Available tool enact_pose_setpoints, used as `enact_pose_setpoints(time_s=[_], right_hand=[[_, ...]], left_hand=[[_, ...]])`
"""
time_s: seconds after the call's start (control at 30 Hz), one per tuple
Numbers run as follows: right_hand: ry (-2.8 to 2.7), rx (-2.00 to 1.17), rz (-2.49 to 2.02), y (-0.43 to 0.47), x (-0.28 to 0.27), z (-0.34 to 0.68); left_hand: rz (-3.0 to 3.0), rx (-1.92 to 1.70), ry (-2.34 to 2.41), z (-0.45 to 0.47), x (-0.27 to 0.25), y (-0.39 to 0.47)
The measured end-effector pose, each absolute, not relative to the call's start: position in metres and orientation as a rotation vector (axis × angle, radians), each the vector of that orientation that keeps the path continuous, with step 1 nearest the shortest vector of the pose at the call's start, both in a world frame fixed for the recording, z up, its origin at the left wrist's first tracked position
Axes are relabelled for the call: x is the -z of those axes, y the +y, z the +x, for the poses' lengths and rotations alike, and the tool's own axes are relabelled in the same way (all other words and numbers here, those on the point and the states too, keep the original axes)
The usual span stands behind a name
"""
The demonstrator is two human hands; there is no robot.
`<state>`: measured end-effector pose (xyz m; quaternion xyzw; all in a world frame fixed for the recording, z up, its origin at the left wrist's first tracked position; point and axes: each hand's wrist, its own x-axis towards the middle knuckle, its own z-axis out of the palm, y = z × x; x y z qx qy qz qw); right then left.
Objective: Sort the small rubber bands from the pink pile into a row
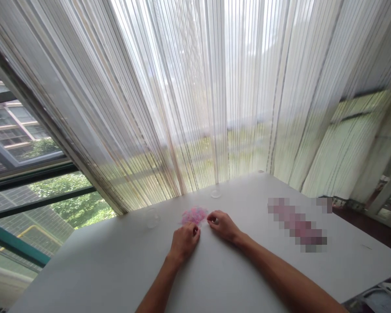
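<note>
Loose heap of tiny pink, lilac and bluish pieces (194, 215) on a smooth white counter (110, 265), directly ahead of both hands. Left hand (184, 240) curled at the heap's near edge; right hand (224, 225) curled just right of it, thumb and forefinger close together. Cannot tell whether either pinches a piece.

Likely trouble: a sleeveless forearm or knuckle brushing the heap would scatter pieces, as no rim holds them; a loose fingertip grip could drop one.

Containers: clear round shallow dish (215, 194) beyond the heap; clear round container (152, 218) to its left. Contents too faint to make out.
</note>
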<state>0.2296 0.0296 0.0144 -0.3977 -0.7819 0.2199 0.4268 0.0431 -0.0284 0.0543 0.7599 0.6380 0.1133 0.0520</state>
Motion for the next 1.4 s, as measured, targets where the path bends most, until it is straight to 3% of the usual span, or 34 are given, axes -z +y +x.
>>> enact_pose_setpoints(time_s=[0.2,0.7,1.4], right_hand=[[-1.936,-0.578,-0.999,0.029,-0.015,0.23],[-2.046,-0.752,-0.802,0.01,-0.02,0.217],[-2.102,-0.795,-0.793,-0.011,-0.015,0.215]], left_hand=[[2.355,-0.315,1.968,0.047,-0.052,-0.016],[2.103,-0.899,1.625,0.013,-0.033,-0.051],[1.987,-0.971,1.491,0.015,-0.024,-0.06]])
